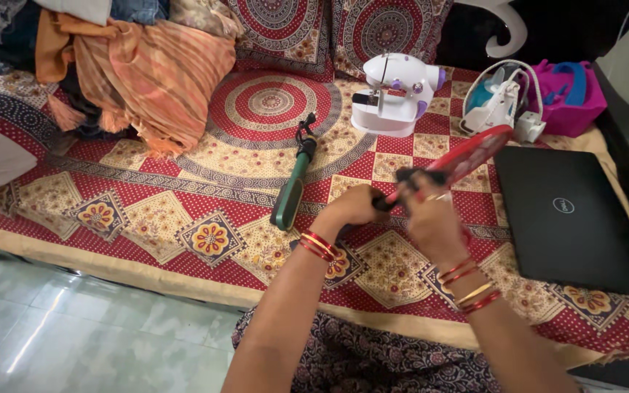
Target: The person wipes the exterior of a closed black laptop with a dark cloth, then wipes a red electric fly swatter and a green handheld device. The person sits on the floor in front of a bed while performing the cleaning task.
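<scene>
The red racket (pixel 467 156) is just right of the middle of the frame, and you hold it up over the bed. It looks like a flat red paddle with a mesh face and a black handle. It is a bit blurry. Its wide end points to the upper right, toward the black laptop (pixel 569 215).

Your left hand (pixel 354 207) is closed around the low end of the black handle. Your right hand (pixel 431 218) is closed on the handle too, a little higher up, near where the red part begins. Both hands are close together in the middle of the frame. You have red and gold bangles (pixel 318 246) on both wrists.

A green brush-like tool (pixel 291 191) with a black cord lies on the bedspread, just left of your left hand and not touching it. The bedspread (pixel 183 211) is red and cream with round patterns and flowers.

At the top middle stands a small white sewing machine (pixel 396 91). To its right is a white and blue iron (pixel 495 98), and next to that a pink bag (pixel 566 91). An orange striped cloth (pixel 147 73) is heaped in the upper left. The shiny pale floor (pixel 74 335) is at the lower left.
</scene>
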